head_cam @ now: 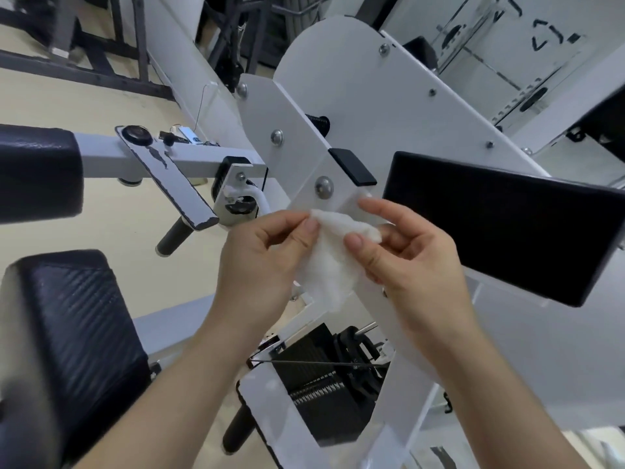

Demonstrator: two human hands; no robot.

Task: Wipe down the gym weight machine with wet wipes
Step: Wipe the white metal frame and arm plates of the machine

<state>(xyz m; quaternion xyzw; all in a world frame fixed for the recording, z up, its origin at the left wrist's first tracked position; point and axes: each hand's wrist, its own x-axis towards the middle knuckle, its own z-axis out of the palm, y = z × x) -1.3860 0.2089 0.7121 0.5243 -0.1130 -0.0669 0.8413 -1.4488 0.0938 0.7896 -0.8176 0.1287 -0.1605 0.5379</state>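
Note:
A crumpled white wet wipe (pixel 329 262) hangs between both my hands in the middle of the view. My left hand (pixel 263 262) pinches its upper left corner between thumb and forefinger. My right hand (pixel 409 262) pinches its upper right edge the same way. The wipe is held just in front of the white metal plate (pixel 355 106) of the weight machine, below a bolt (pixel 324 187) and a black cap (pixel 353 166). Whether the wipe touches the plate I cannot tell.
A black pad (pixel 507 221) juts out on the right of the plate. A black seat cushion (pixel 77 330) and another pad (pixel 37 170) are at the left. The black weight stack (pixel 321 384) lies below my hands. A worn grey lever (pixel 172 184) and black handle (pixel 172 236) stand left.

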